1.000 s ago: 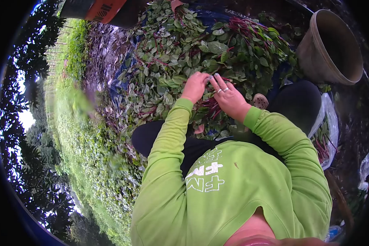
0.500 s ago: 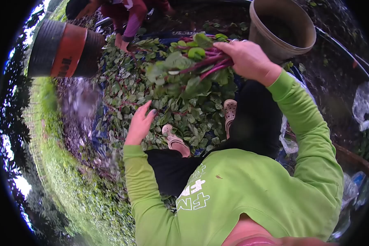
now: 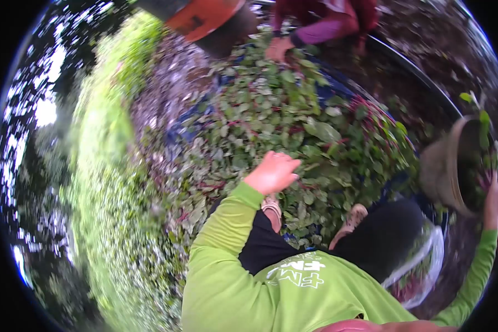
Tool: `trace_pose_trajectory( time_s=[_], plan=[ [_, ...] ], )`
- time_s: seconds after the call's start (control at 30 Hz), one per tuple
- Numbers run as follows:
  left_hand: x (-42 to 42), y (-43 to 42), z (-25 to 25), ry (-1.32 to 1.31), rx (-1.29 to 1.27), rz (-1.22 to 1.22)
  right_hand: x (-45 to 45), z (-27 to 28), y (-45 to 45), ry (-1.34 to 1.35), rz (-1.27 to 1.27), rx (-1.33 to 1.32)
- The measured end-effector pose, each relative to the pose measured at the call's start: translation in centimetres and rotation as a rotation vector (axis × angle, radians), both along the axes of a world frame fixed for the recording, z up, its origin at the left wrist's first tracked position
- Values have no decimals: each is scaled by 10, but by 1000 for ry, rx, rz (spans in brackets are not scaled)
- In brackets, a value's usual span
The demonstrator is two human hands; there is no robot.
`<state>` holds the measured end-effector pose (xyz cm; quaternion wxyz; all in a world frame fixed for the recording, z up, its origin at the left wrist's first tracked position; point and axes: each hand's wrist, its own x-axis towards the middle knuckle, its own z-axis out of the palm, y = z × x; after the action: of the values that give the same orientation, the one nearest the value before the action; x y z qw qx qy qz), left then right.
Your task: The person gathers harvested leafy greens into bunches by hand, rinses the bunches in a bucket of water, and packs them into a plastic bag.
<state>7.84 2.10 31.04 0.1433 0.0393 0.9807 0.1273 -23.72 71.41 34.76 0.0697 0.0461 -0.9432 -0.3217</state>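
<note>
My right hand [image 3: 494, 202] is far out to the right, closed on a bunch of purple-stemmed leafy greens [image 3: 484, 127]. The bunch is at the mouth of a beige bucket [image 3: 445, 166], partly over its opening; whether any of it rests on the rim I cannot tell. My left hand [image 3: 274, 172] hovers above the spread of loose purple-stemmed greens [image 3: 249, 105], just over my shoe. Its fingers are loosely bent and a little blurred, with nothing visible in them.
Across the pile a co-worker's hands [image 3: 282, 48] touch the greens. A black and orange container [image 3: 210, 22] lies at the top. A blue sheet [image 3: 329, 83] shows under the leaves. By my right leg is a clear plastic bag [image 3: 420, 271] with greens inside.
My view has swung, shifting the scene. My right hand has carried the bunch from over the pile out to the bucket at the right. My left hand's fingers are more bent than before.
</note>
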Motion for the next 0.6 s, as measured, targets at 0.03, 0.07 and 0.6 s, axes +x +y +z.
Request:
trace_pose_trajectory(
  time_s=[0.03, 0.07, 0.6],
  plan=[
    [-2, 1, -6, -66, -65, 8, -35, -50, 22, 6, 121, -52],
    [-5, 3, -16, -108, -116, 41, -71, -101, 46, 6, 241, -96],
    [-18, 29, -31, -202, -83, 135, -170, -196, -43, -575, 216, 33]
  ],
)
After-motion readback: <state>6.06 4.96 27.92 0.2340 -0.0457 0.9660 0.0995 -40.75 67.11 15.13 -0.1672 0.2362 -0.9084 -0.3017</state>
